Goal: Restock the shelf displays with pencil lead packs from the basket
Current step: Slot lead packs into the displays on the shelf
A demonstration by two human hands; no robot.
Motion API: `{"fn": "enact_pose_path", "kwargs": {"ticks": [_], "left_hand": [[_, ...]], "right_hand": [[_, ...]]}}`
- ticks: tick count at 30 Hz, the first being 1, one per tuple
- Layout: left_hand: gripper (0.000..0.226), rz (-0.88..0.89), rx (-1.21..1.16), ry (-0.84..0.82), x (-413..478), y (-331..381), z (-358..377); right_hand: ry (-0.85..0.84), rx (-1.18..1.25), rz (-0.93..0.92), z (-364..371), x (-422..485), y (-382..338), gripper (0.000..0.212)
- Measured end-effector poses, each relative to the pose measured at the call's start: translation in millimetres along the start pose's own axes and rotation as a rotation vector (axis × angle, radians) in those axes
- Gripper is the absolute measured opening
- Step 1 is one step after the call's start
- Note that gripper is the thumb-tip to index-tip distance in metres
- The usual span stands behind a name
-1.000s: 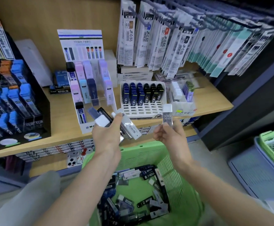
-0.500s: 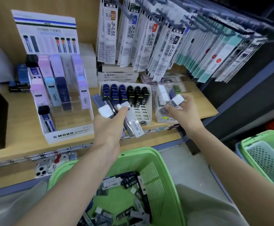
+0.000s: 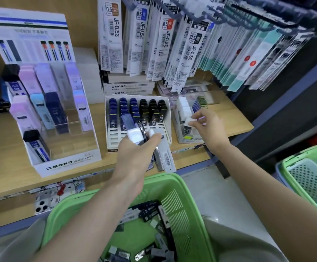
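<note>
My left hand (image 3: pixel 135 154) grips a bundle of several pencil lead packs (image 3: pixel 161 154) in front of the white slotted rack (image 3: pixel 167 118) of blue and black packs. My right hand (image 3: pixel 208 127) pinches one white-capped lead pack (image 3: pixel 188 123) and holds it inside the clear display box (image 3: pixel 180 137) at the shelf's right end, among other white-capped packs. The green basket (image 3: pixel 182 201) sits below my arms with several loose lead packs in it.
A white MONO display (image 3: pixel 69 165) with pastel packs stands at the left of the wooden shelf (image 3: pixel 235 121). Refill packets (image 3: pixel 112 38) hang on hooks above. A second green basket (image 3: pixel 293 173) sits at the lower right on the floor.
My right hand carried the single pack from in front of me rightward into the clear display box. The view shifted right and closer to the shelf. My left hand kept its bundle.
</note>
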State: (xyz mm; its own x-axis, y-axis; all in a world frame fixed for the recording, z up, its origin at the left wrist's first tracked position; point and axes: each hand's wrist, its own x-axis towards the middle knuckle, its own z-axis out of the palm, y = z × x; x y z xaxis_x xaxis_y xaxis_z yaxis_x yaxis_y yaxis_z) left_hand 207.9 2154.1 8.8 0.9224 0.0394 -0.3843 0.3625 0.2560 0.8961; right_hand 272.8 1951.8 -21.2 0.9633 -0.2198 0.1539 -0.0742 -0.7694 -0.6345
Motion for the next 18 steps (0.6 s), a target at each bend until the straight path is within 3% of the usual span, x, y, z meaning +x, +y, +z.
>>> {"fn": "enact_pose_path", "kwargs": {"ticks": [6,9,12,14,16,18], "left_hand": [[0.014,0.004,0.040,-0.010,2.1,-3.6,0.6],[0.015,0.007,0.039,-0.001,3.3,-4.3,1.1],[0.009,0.019,0.041,-0.005,3.0,-3.7,1.5],[0.012,0.042,0.054,0.004,3.4,-4.1,0.5],[0.013,0.068,0.078,0.022,3.3,-4.0,-1.2],[0.007,0.077,0.098,0.035,3.2,-4.2,-3.2]], "right_hand": [[0.080,-0.054,-0.058,3.1,-3.1,-6.7,0.018],[0.122,0.120,-0.022,0.0,-18.7,-28.6,0.012],[-0.206,0.447,0.110,-7.1,-41.5,-55.0,0.016],[-0.443,0.462,0.098,-8.5,-56.6,-66.5,0.008],[-0.516,0.428,0.059,-7.5,-66.0,-73.6,0.004],[-0.515,0.432,0.062,-6.6,-69.8,-76.7,0.014]]}}
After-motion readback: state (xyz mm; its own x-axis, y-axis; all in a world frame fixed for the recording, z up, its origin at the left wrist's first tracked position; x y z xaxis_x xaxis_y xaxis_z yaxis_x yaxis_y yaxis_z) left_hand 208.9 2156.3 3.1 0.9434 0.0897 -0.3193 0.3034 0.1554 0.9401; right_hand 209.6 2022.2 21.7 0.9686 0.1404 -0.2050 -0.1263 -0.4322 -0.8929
